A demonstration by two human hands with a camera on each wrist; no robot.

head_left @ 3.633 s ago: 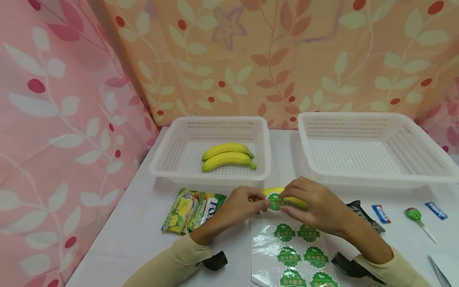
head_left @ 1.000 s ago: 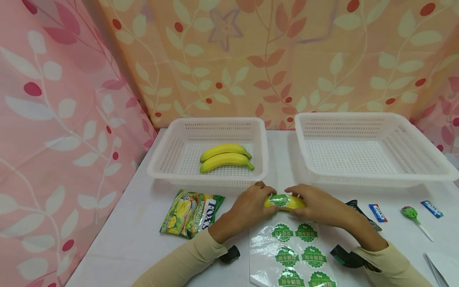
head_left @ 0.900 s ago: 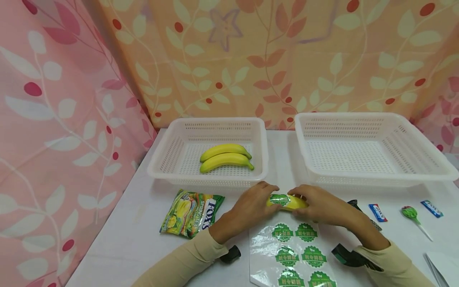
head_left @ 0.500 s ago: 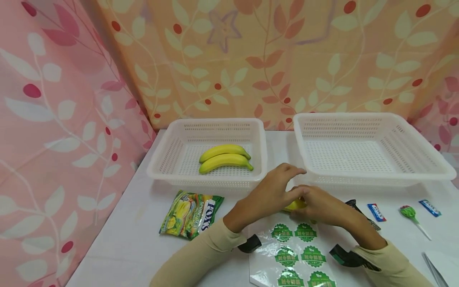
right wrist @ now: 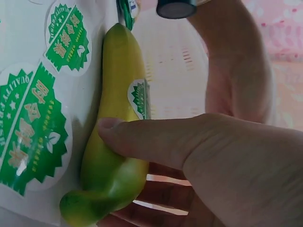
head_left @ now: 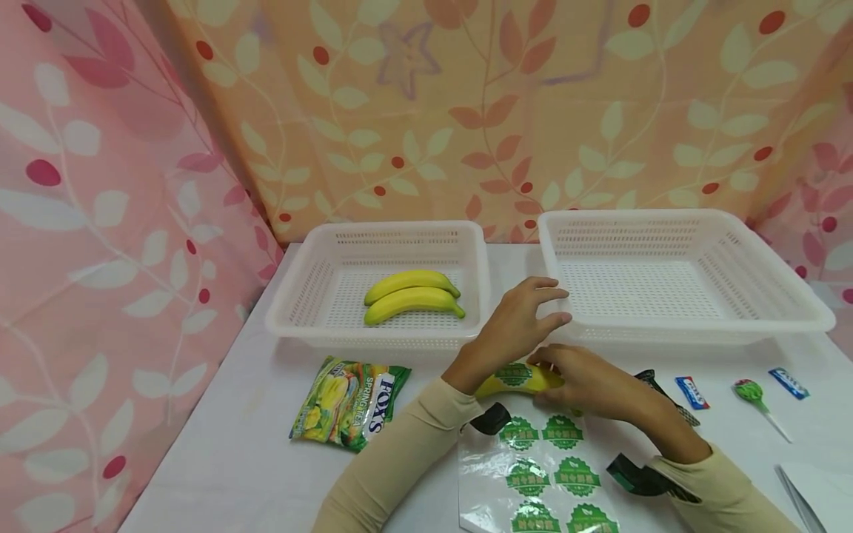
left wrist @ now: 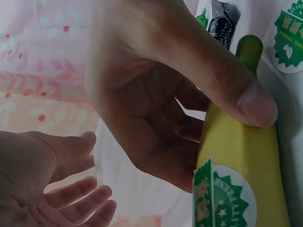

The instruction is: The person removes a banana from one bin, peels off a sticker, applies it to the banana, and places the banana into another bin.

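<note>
Hold the stickered banana (right wrist: 116,94), probably light and firm, near the stem (right wrist: 78,208), with right fingers (right wrist: 165,192) clamped there, left fingers (head_left: 548,295) apart.

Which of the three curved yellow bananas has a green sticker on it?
The yellow banana gripped by the right hand; the two yellow bananas in the smaller white plastic basket show none.

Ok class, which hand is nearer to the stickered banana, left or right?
Right: the right hand grips the stickered banana near one end; the left hand is beyond it, not touching.
</note>
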